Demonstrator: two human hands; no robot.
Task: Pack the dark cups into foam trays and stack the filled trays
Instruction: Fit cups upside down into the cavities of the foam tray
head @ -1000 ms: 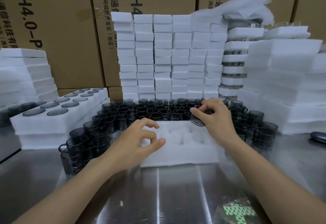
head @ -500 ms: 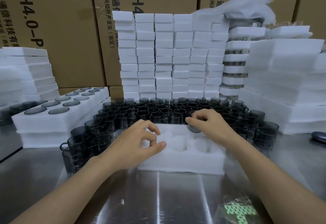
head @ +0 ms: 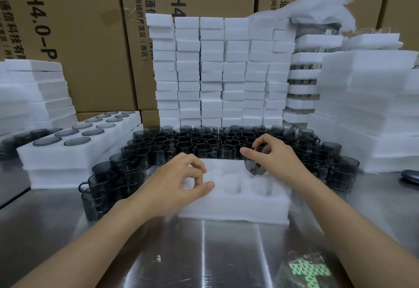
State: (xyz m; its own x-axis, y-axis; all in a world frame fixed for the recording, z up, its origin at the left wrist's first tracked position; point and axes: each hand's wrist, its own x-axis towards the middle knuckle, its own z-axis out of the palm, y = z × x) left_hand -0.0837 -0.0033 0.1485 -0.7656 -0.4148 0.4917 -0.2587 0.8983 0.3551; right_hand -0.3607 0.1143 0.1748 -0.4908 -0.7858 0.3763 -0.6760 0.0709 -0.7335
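Note:
A white foam tray [head: 235, 208] with empty round pockets lies on the steel table in front of me. My right hand [head: 276, 158] grips a dark cup [head: 255, 167], tilted, just over the tray's far right pockets. My left hand [head: 179, 183] hovers over the tray's left end, its fingers loosely curled and holding nothing. Several loose dark cups [head: 204, 142] crowd the table behind and around the tray. A filled tray [head: 74, 149], cups seated in its pockets, sits on another tray at the left.
Tall stacks of white foam blocks [head: 217, 72] rise behind the cups, with more foam stacks [head: 367, 106] at the right and at the left. Cardboard boxes [head: 74, 27] form the back wall. A green-and-white plastic bag [head: 308, 272] lies on the near table.
My right hand has carried the cup down and toward me from above the loose cups to the tray's far right pockets. My left hand has barely moved.

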